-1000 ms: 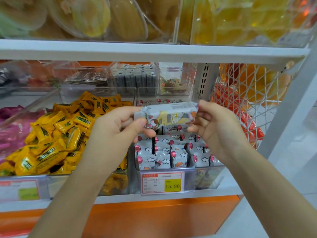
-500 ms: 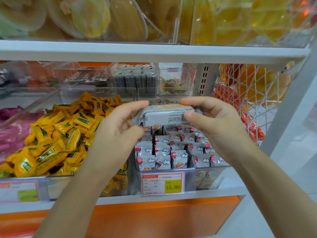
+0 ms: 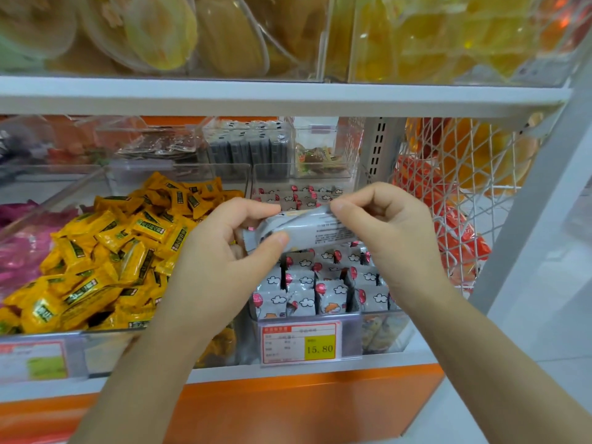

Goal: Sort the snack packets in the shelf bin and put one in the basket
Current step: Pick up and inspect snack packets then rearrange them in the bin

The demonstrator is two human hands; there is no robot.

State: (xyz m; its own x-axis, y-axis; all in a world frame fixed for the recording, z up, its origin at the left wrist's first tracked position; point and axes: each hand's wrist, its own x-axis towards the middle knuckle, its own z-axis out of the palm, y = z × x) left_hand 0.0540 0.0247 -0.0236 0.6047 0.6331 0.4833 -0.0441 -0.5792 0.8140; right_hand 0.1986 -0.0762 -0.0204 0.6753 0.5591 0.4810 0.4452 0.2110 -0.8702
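One grey snack packet (image 3: 301, 230) is held just above the clear shelf bin (image 3: 381, 334) of cloud-printed packets (image 3: 333, 293). It is pinched at one end by thumb and forefinger of the left hand (image 3: 221, 261), at the other by those of the right hand (image 3: 390, 232).

yellow packets (image 3: 105, 251) left — bin (image 3: 378, 328) of snack packets (image 3: 320, 290) right, price tag (image 3: 299, 344) in front.

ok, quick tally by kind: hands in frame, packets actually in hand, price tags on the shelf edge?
Hands: 2, left hand and right hand
Held grey-white foil snack packet, pinched by both hands: 1
Price tags: 2, red-and-yellow paper price tag and red-and-green paper price tag
Total: 5
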